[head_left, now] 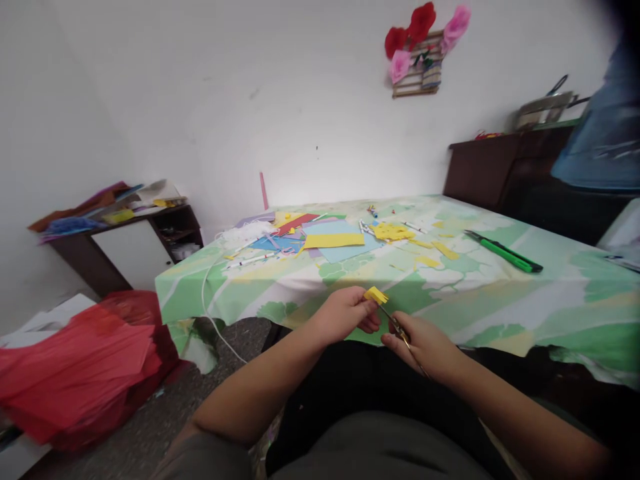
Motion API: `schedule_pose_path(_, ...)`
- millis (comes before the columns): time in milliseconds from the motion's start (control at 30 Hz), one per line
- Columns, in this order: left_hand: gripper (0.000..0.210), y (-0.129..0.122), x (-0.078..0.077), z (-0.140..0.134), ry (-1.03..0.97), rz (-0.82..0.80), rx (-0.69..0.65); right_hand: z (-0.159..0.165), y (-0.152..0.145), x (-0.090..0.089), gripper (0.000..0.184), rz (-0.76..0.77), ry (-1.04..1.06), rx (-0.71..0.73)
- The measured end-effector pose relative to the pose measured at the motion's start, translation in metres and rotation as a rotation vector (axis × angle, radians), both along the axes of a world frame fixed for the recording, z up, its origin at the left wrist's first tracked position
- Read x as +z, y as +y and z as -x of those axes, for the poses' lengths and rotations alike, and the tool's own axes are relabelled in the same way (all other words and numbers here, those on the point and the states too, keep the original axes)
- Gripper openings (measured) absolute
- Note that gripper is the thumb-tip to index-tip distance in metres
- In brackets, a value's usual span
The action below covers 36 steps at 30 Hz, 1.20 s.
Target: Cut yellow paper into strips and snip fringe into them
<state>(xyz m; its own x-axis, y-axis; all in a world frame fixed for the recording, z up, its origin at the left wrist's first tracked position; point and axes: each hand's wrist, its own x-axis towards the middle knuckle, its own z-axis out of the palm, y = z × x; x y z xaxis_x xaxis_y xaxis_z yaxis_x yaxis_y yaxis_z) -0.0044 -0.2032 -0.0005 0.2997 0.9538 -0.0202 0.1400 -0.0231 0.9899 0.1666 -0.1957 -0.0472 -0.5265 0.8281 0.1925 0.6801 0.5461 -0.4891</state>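
Between its thumb and fingers, my left hand (pixel 350 312) pinches a small piece of yellow paper (pixel 376 295), whose right edge looks cut into strips. My right hand (pixel 417 340) is closed around a pair of scissors (pixel 397 325) with golden handles. Their blades point up and left, close under the paper; I cannot tell whether they touch it. Both hands are over my lap, just in front of the table edge. On the tabletop beyond them lie a long yellow paper strip (pixel 334 241) and a heap of yellow paper pieces (pixel 393 232).
A green utility knife (pixel 505 252) lies on the right of the green-and-white tablecloth (pixel 475 293). Light blue paper sheets (pixel 345 253), pens and a white cable (pixel 205 287) are on the left half. A red plastic bag (pixel 80 367) stands on the floor at left.
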Motion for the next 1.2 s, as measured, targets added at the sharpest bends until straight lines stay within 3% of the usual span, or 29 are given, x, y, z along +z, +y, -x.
schedule_pose_path(467, 0.025, 0.012, 0.008, -0.001, 0.05, -0.046, -0.074, 0.007, -0.003, -0.001, 0.029, -0.005, 0.14, -0.084)
schedule_pose_path(767, 0.02, 0.003, 0.012, -0.003, 0.135, -0.046, 0.008, 0.01, -0.003, -0.009, 0.028, -0.033, 0.167, -0.072)
schedule_pose_path(1033, 0.022, 0.0, 0.015, -0.006, 0.205, -0.195, 0.062, 0.011, -0.011, 0.0, 0.027, 0.01, 0.207, -0.077)
schedule_pose_path(1200, 0.021, -0.007, 0.017, -0.009, 0.245, -0.212, 0.069, 0.015, -0.016, -0.006, 0.03, 0.025, 0.278, -0.082)
